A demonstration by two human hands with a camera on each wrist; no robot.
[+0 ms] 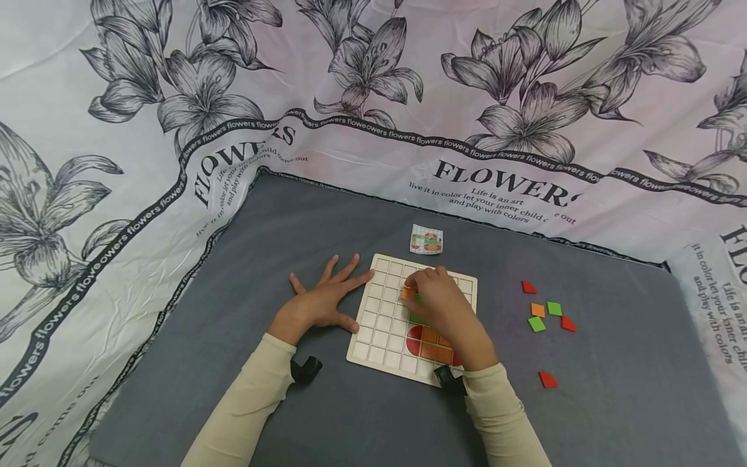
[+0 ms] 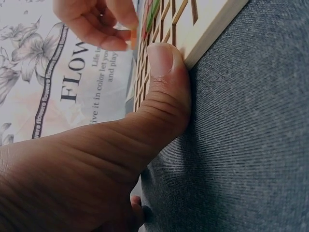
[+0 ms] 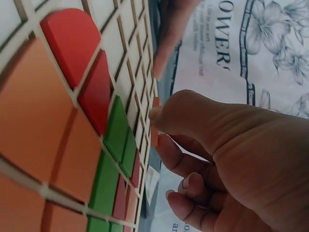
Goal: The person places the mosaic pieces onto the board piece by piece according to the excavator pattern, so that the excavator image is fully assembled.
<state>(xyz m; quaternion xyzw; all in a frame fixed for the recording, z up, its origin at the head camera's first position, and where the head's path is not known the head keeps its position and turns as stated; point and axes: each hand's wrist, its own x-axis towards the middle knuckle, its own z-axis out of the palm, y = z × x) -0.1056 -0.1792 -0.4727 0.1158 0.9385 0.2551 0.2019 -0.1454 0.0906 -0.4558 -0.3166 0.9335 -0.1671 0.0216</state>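
A wooden grid board (image 1: 367, 336) lies on the grey table. On its left edge rests my left hand (image 1: 321, 303), fingers spread, with the thumb (image 2: 161, 63) against the board's side. My right hand (image 1: 442, 299) is over the board and pinches an orange square tile (image 3: 155, 139) between thumb and fingers. Seated in the grid are red rounded tiles (image 3: 72, 41), orange tiles (image 3: 36, 111) and green tiles (image 3: 116, 128). The right hand and forearm hide part of the board in the head view.
A small printed pattern card (image 1: 426, 240) lies beyond the board. To the right are scattered loose tiles: red quarter-rounds (image 1: 548, 379), green squares (image 1: 554, 309) and an orange square (image 1: 537, 310). Flower-printed cloth (image 1: 373, 155) borders the table's far and left sides.
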